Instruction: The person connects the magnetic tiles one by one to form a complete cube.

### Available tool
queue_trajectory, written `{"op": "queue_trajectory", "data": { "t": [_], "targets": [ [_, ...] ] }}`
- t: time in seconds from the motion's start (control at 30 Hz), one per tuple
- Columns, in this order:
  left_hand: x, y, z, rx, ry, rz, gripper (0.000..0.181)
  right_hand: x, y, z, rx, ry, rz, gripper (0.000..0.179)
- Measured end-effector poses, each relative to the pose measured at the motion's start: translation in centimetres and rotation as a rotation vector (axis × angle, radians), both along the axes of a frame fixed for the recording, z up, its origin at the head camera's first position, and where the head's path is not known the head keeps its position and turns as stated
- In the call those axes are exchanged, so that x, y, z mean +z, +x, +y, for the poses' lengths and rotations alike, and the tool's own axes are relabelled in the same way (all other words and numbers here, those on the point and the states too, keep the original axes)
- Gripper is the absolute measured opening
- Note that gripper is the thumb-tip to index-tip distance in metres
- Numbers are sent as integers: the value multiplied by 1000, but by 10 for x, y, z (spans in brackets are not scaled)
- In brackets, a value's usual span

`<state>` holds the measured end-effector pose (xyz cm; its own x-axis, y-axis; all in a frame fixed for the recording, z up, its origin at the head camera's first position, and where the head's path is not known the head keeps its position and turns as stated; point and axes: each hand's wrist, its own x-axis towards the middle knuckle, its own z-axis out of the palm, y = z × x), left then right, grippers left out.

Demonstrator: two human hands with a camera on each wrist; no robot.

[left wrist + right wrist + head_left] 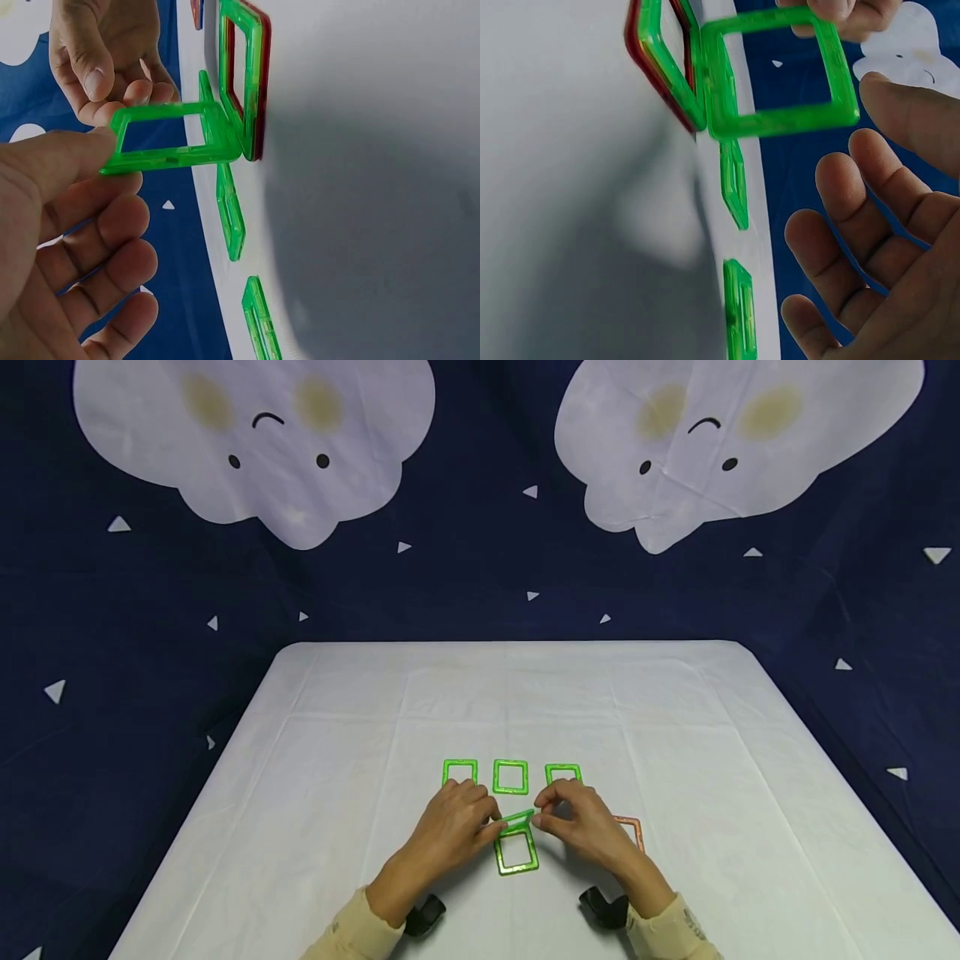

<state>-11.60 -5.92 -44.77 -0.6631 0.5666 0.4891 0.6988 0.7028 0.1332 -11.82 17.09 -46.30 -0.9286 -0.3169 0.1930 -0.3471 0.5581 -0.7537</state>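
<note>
Partly behind the relaxed right hand (581,818), an orange frame (637,827); a green tile (171,157) in left hand's (452,821) pinch.

The white-covered table (525,693) bears three green frames (511,791), a green-on-red stack (519,871) — and an orange frame (628,820).

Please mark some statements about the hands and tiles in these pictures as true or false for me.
1. The left hand pinches the raised green tile. True.
2. The right hand grips that tile too. False: the right hand holds nothing.
3. A red tile lies under a green one. True.
4. Only two green tiles form the far row. False: three green tiles do.
5. An orange tile is partly hidden. True.
</note>
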Motion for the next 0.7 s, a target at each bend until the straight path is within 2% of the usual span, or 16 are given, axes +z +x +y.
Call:
{"op": "queue_trajectory", "data": {
  "t": [0.3,0.53,0.7],
  "targets": [
    [-5,6,-2,46,49,46,15,11,-9,15,-33,31,16,18],
    [-8,10,-4,63,79,73,17,17,-25,28,-13,81,89,22],
    [-8,14,-5,74,97,89,19,18,-35,36,-18,126,66,27]
  ]
}}
